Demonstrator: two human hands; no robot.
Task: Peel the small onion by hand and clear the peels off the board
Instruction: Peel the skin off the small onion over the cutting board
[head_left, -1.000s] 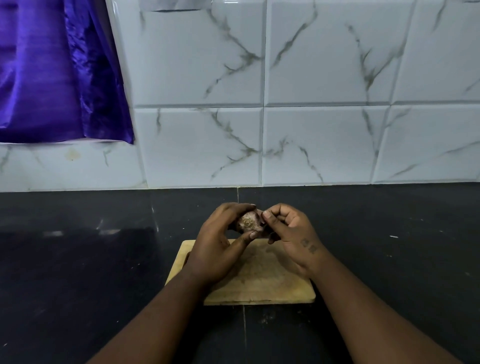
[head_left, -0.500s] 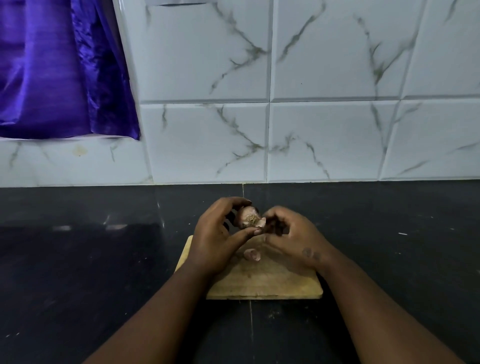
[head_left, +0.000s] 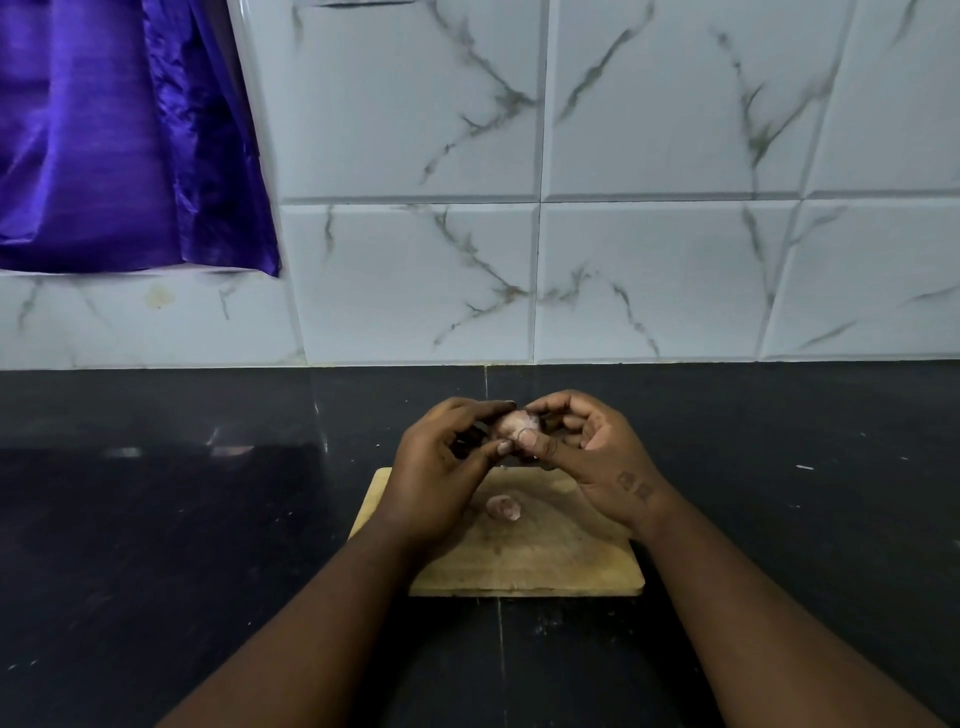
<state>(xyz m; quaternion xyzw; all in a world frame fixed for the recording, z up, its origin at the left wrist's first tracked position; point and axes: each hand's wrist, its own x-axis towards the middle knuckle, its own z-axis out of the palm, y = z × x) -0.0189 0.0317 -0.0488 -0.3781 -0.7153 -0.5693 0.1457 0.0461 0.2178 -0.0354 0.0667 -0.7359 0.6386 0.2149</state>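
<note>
Wooden and pale, the cutting board (head_left: 524, 564) lies flat on a black stone counter (head_left: 156, 545), its long edge running left to right in front of me. Both of my bare forearms reach in from the bottom of the view and meet over the far edge of the board.

Between my two hands I hold the small onion (head_left: 514, 423) in the air above the board's far side. It looks pinkish and pale, and only a small part shows, since my fingers wrap most of it. My left hand (head_left: 436, 467) curls around it from the left, fingertips on top and thumb (head_left: 493, 448) pressed up from below. My right hand (head_left: 602, 457) closes on it from the right, thumb lying across its front and the other fingers bent over the top. Both hands are pinched shut on the onion.

One piece of pinkish peel (head_left: 503, 507) rests on the board, near its middle, just below my hands and apart from them.

Behind the counter rises a wall of white tiles (head_left: 649, 260) with grey marble veins. At the upper left a shiny purple cloth (head_left: 119, 135) hangs down over the tiles, its lower hem well above the counter.
</note>
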